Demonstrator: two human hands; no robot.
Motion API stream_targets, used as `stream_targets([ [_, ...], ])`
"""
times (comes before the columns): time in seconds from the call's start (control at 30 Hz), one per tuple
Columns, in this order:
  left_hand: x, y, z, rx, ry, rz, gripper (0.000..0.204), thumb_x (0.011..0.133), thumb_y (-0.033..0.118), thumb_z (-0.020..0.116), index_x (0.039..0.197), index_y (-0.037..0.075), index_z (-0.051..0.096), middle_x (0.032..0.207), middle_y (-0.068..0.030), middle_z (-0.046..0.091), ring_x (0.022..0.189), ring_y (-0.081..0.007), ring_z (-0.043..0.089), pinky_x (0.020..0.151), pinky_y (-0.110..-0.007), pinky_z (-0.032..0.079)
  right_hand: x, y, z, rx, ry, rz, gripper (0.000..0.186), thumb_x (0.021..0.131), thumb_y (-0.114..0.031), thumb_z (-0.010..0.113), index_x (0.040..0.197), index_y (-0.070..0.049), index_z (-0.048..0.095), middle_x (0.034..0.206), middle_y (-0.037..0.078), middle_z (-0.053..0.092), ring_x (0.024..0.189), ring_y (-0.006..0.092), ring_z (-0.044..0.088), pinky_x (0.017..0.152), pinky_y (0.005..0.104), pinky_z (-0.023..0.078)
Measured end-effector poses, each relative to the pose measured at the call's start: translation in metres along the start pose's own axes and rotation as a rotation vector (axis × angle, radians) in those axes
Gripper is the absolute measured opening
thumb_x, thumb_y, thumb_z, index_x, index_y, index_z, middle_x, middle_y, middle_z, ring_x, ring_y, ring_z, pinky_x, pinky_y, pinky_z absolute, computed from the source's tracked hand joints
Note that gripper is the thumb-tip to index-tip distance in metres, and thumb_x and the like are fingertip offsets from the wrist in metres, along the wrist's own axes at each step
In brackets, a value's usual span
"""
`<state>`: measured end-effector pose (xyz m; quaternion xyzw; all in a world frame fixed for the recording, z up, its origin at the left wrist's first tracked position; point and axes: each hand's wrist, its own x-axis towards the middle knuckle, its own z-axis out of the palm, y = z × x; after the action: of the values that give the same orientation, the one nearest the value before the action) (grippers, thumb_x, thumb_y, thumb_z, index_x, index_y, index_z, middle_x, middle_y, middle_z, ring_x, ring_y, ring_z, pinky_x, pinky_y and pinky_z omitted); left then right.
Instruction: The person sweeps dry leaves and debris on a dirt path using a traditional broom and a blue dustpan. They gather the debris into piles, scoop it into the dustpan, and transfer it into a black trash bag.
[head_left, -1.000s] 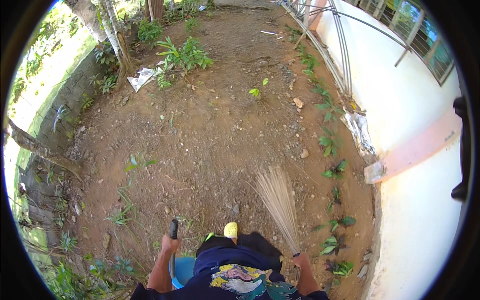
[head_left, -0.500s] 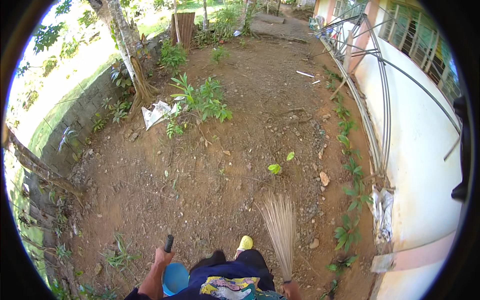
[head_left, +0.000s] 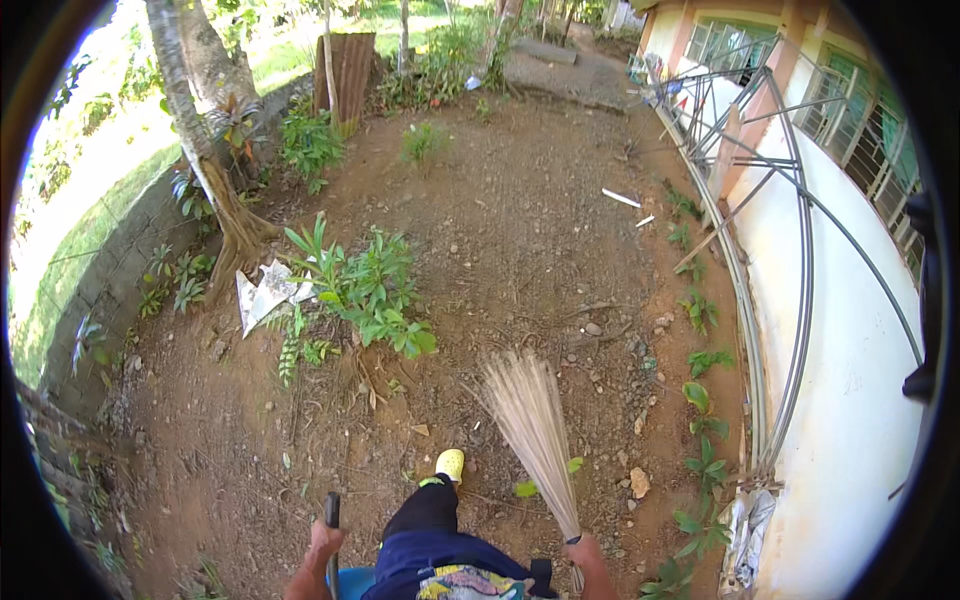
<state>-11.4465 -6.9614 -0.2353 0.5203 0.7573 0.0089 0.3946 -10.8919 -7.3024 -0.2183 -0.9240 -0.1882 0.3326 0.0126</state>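
Note:
My left hand (head_left: 324, 541) is closed round an upright stick-like handle (head_left: 333, 510) with a dark top, at the lower left. Beside its lower end shows part of a blue container (head_left: 356, 582); my body hides the rest, so I cannot tell whether the two are joined. At the lower right my right hand (head_left: 588, 556) grips a stick broom (head_left: 530, 425) near its bound end. The broom's pale bristles fan out forward, low over or on the dirt. Green leaves (head_left: 525, 489) lie beside the bristles.
A leafy shrub (head_left: 375, 290) and a crumpled white sheet (head_left: 264, 294) are ahead on the left, near a tree trunk (head_left: 232, 225). Low plants (head_left: 705, 460) and metal bars (head_left: 803, 250) run along the white wall (head_left: 850, 400). White strips (head_left: 621, 198) lie farther ahead.
I have stepped forward; shrub, tree and leaves now appear nearer. The broom has swung left and ahead, its bristles beside the leaves. Less of the blue container shows. Both hands keep their grip.

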Motion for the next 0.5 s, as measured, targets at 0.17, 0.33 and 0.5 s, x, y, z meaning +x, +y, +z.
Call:
stream_targets([
  [0.17, 0.095, 0.229, -0.039, -0.095, -0.049, 0.094, 0.029, 0.076, 0.022, 0.080, 0.080, -0.004, 0.070, 0.069, -0.0126, 0.068, 0.068, -0.0252, 0.071, 0.062, -0.044, 0.054, 0.100, -0.097, -0.116, 0.088, -0.198, 0.343, 0.048, 0.071, -0.033, 0.086, 0.104, -0.001, 0.073, 0.098, 0.021, 0.075, 0.094, 0.0363, 0.074, 0.081, 0.0471, 0.057],
  [0.33, 0.185, 0.501, -0.059, -0.131, -0.076, 0.168, 0.030, 0.075, 0.023, 0.080, 0.079, -0.004, 0.068, 0.068, -0.0125, 0.067, 0.065, -0.0241, 0.068, 0.062, -0.043, 0.054, 0.239, -0.191, -0.188, 0.252, -0.242, 0.517, 0.042, 0.074, -0.029, 0.086, 0.102, 0.000, 0.075, 0.098, 0.019, 0.076, 0.091, 0.0315, 0.075, 0.077, 0.0465, 0.056],
  [0.5, 0.332, 0.658, -0.022, 0.106, 0.002, 0.274, 0.034, 0.075, 0.029, 0.080, 0.073, -0.002, 0.066, 0.065, -0.0113, 0.066, 0.061, -0.0218, 0.065, 0.058, -0.043, 0.051, 0.396, -0.331, -0.275, 0.180, -0.243, 0.395, 0.044, 0.070, -0.025, 0.088, 0.096, 0.009, 0.074, 0.089, 0.022, 0.076, 0.083, 0.0348, 0.075, 0.070, 0.0464, 0.056],
])
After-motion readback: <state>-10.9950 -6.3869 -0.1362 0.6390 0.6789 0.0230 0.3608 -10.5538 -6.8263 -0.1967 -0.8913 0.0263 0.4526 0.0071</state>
